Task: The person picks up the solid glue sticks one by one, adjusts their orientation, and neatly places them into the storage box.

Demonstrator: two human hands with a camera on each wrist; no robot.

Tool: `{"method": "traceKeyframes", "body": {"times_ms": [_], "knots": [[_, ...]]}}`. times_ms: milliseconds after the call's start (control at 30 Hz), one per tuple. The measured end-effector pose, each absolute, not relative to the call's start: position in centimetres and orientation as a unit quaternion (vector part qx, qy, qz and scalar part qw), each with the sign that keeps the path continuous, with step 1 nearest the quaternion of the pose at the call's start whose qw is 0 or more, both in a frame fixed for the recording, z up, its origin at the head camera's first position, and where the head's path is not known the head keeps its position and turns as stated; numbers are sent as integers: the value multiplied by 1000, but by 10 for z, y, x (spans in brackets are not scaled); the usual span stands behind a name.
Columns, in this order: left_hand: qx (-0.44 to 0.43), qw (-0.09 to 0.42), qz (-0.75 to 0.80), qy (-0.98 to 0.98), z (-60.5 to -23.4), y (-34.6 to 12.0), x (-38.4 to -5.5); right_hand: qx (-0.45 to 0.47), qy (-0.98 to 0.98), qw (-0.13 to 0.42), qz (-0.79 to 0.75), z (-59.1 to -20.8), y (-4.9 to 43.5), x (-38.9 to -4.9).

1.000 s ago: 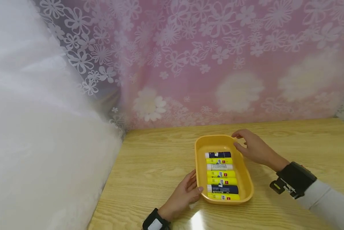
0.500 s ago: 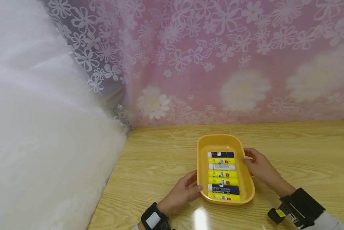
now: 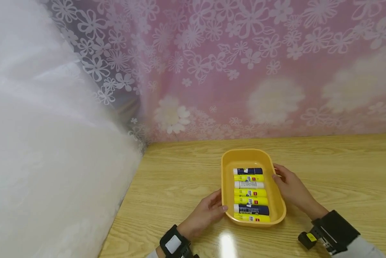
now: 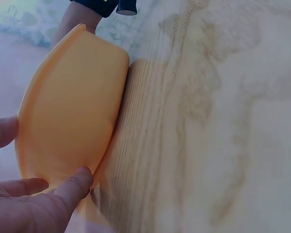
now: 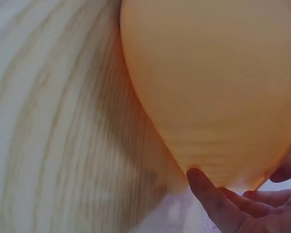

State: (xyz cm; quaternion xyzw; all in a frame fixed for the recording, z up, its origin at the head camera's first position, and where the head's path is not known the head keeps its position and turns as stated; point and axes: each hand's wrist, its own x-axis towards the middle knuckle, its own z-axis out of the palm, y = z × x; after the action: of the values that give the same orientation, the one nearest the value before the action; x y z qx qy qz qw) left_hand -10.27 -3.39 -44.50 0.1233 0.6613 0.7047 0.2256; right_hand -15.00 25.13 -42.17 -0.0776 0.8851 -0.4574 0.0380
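A yellow-orange plastic tray (image 3: 244, 157) sits on the wooden table. Inside, several glue sticks lie crosswise in a column: yellow ones (image 3: 251, 201), navy ones (image 3: 255, 210) and a white one (image 3: 249, 185). My left hand (image 3: 203, 216) grips the tray's left side near its lower corner, thumb at the rim and fingers against the outer wall. On the opposite side my right hand (image 3: 294, 190) holds the tray, thumb by the rim. Both wrist views show fingertips touching the tray's outer wall; the glue sticks are hidden there.
The wood-grain table (image 3: 173, 175) extends to both sides of the tray. A pink floral curtain (image 3: 212, 89) hangs along its back edge. White translucent sheeting (image 3: 57, 161) drapes down the left. Each wrist wears a black strapped device (image 3: 334, 231).
My right hand has moved from the tray's far right corner down to its right side and taken hold there. The left hand keeps its grip, and the glue sticks stay in order.
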Motion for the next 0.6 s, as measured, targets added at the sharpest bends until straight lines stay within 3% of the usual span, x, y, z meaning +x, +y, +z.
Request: {"method": "traceKeyframes", "body": {"times_ms": [600], "knots": [[140, 194, 674, 699, -447, -23, -126, -50, 874, 55, -481, -427, 261, -177]]}}
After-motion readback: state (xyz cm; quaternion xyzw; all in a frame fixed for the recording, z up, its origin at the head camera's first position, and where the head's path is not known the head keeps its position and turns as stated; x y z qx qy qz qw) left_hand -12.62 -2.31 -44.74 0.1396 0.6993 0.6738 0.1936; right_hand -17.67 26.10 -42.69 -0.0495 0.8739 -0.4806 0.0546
